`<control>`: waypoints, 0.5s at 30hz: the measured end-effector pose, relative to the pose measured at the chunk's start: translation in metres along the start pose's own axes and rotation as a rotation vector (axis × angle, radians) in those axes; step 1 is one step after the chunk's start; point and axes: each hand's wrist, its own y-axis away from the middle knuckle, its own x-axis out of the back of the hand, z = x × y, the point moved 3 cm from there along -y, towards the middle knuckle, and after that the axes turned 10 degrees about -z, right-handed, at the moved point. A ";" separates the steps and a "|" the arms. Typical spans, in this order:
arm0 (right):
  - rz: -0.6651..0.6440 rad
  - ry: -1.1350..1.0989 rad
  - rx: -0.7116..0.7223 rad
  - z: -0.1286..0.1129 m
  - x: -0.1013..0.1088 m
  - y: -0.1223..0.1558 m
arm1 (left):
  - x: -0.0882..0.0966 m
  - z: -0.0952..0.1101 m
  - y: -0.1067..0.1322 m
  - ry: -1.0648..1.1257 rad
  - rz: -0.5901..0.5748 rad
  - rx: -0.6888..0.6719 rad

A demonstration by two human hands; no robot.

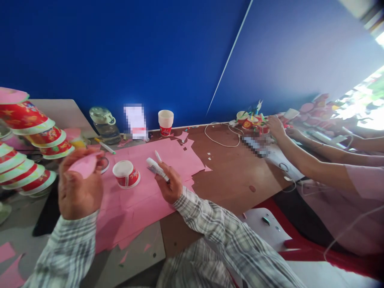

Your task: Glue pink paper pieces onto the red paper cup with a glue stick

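My left hand [79, 188] is raised at the left, its fingers closed on a rounded piece of pink paper [85, 166]. In my right hand [172, 186], over the pink sheets [150, 212], is a white glue tube [157, 169] with dark print. A small pointed white piece [157, 156] sticks up beside the tube at my fingers; whether it is a separate cap, I cannot tell. Between my hands a red and white paper cup [126, 175] stands on the pink paper. Just behind my left fingers lies a partly hidden roll of tape or ring [105, 165].
Stacked decorated cups [27, 168] rise at the left. Along the blue partition stand a water bottle [105, 125], a phone-like blurred screen [136, 121] and nested cups [165, 123]. A marker [106, 147] lies nearby. At the right, a co-worker's arm [306, 154] reaches toward more cups [247, 121].
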 end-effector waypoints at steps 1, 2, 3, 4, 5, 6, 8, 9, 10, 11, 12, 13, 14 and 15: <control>0.011 0.006 0.007 0.000 0.002 0.000 | -0.007 -0.003 0.005 0.042 -0.051 0.060; 0.021 0.012 0.008 0.001 0.003 -0.001 | -0.015 -0.012 0.012 0.173 -0.141 0.205; 0.028 0.016 0.000 0.001 0.005 -0.002 | -0.022 -0.021 0.020 0.286 -0.206 0.352; 0.034 0.019 -0.013 0.003 0.007 -0.003 | -0.028 -0.031 0.029 0.360 -0.229 0.464; 0.040 0.022 -0.030 0.004 0.008 -0.004 | -0.034 -0.042 0.038 0.403 -0.272 0.583; 0.049 0.026 -0.047 0.005 0.010 -0.005 | -0.037 -0.053 0.047 0.433 -0.287 0.686; 0.072 0.035 -0.078 0.008 0.012 -0.007 | -0.041 -0.073 0.062 0.459 -0.251 0.858; 0.079 0.038 -0.091 0.010 0.012 -0.007 | -0.040 -0.082 0.067 0.453 -0.215 0.924; 0.080 0.041 -0.099 0.010 0.012 -0.008 | -0.038 -0.089 0.070 0.434 -0.151 0.950; 0.075 0.043 -0.099 0.011 0.012 -0.008 | -0.037 -0.095 0.072 0.432 -0.133 0.982; 0.063 0.043 -0.095 0.010 0.011 -0.008 | -0.034 -0.100 0.073 0.434 -0.105 0.989; 0.046 0.042 -0.088 0.009 0.011 -0.009 | -0.031 -0.104 0.072 0.438 -0.069 0.981; 0.027 0.039 -0.079 0.007 0.010 -0.009 | -0.028 -0.107 0.071 0.450 -0.043 0.969; 0.009 0.035 -0.070 0.005 0.010 -0.009 | -0.026 -0.109 0.070 0.464 -0.021 0.958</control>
